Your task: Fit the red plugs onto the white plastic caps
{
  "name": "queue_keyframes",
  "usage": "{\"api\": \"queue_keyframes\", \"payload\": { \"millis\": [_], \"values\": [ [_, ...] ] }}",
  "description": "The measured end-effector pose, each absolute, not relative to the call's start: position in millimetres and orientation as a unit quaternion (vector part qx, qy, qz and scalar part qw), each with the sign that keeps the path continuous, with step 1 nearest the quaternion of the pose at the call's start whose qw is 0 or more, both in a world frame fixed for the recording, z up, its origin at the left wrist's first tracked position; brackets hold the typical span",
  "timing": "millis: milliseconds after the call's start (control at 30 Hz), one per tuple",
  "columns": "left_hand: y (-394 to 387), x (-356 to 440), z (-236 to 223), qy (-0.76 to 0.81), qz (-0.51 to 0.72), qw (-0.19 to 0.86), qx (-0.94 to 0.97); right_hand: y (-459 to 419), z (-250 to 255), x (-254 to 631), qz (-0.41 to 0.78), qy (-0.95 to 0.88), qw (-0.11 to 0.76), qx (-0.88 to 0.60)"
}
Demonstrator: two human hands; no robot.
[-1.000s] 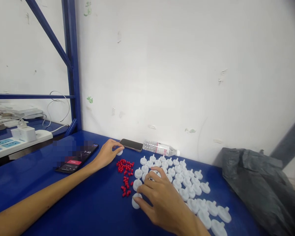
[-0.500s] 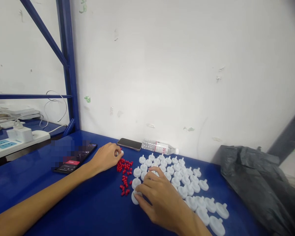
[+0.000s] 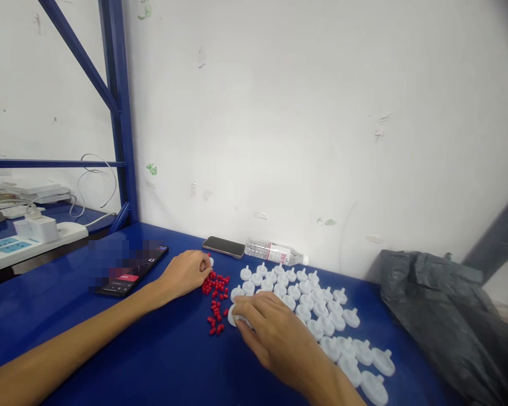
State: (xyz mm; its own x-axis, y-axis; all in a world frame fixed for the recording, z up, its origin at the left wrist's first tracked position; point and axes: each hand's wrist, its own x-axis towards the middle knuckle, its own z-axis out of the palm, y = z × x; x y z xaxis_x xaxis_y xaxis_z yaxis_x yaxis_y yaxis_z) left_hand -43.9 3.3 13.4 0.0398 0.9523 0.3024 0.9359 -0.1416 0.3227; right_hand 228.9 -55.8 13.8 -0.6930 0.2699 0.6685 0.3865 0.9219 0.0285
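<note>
Over the far end of a scatter of small red caps (image 3: 215, 309), my left hand (image 3: 187, 272) is closed, fingers curled and pressed together. What is in its fingertips is hidden; a bit of white disc (image 3: 211, 262) and some red show just beyond them. My right hand (image 3: 279, 335) is closed on a white plastic disc (image 3: 232, 317), whose edge shows left of the thumb and fingers. Under and beyond that hand lie many similar white discs with short stems (image 3: 305, 300), spread across the blue table.
Behind the discs, a clear bottle (image 3: 275, 251) lies on its side by a dark phone (image 3: 223, 247). A second phone (image 3: 129, 276), lit, is left of my left hand. A black plastic bag (image 3: 444, 316) is at right, a power strip (image 3: 29, 245) at far left.
My right hand has moved slightly away from me, its fingers drawn closer together. The nearest disc no longer shows at its former spot. My left hand has barely shifted.
</note>
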Motion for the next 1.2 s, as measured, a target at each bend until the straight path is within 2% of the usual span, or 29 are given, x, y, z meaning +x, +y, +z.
{"api": "queue_keyframes", "payload": {
  "millis": [267, 467, 633, 867, 1200],
  "values": [
    [-16, -26, 22, 0.509, 0.356, 0.026, 0.784, -52, 14, 231, -0.113, -0.896, 0.373, -0.215],
    [-32, -12, 13, 0.35, 0.408, 0.015, 0.843, -48, 18, 233, -0.164, -0.853, 0.415, -0.271],
    [-32, -9, 5, 0.267, 0.432, -0.014, 0.861, -48, 21, 235, -0.159, -0.842, 0.43, -0.284],
    [-34, -6, 3, 0.23, 0.424, -0.034, 0.875, -52, 21, 230, -0.154, -0.856, 0.407, -0.278],
    [-31, -9, -5, 0.297, 0.401, -0.025, 0.866, -51, 18, 235, -0.064, -0.881, 0.38, -0.276]
  ]
}}
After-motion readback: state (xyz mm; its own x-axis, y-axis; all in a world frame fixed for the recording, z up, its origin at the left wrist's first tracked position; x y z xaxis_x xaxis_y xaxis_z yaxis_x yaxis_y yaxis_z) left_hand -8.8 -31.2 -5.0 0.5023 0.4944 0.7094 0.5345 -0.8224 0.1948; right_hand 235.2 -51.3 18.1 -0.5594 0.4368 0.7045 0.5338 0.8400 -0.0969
